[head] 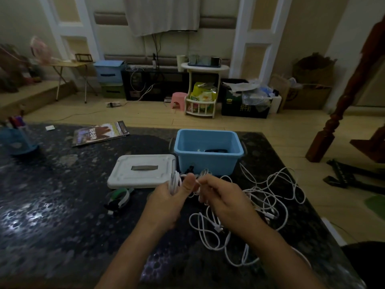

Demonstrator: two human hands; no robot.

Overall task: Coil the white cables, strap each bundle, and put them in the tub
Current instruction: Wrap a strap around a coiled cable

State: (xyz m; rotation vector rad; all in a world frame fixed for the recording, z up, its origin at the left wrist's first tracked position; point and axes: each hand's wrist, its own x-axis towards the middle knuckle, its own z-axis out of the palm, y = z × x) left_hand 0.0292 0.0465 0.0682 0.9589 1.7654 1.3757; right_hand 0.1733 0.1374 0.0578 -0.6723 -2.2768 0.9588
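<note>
Risk check: your left hand (166, 202) is holding a partly wound coil (175, 181) of white cable, loops stacked across the fingers with the thumb clamped over them, and your right hand (220, 200) is pinching the running strand just beside it, feeding the next turn. Both hands are up off the dark tabletop (52, 205), in front of the blue tub (208, 151). Main hazard, as I read it, is the loose cables (260, 209) on your right: several white leads overlap and cross each other, and the strand you're winding runs back down into that pile. Pull hard and you'll likely drag a neighbour along or cinch a knot, so feed slack and watch the crossings. Second risk: the coil sits only under thumb pressure, so when you reach for a strap, loops could spring off the fingertips and the bundle unravels. Straps (118, 200) look to be the green and white pieces left of your wrist, near the white lid (143, 172), though it's too blurred to be sure. Reaching there with the right hand means dropping the tail, so park it under the thumb first. Tub already has something dark and a bit of white inside; can't tell what. It's open and close, so the drop itself looks low risk.
</note>
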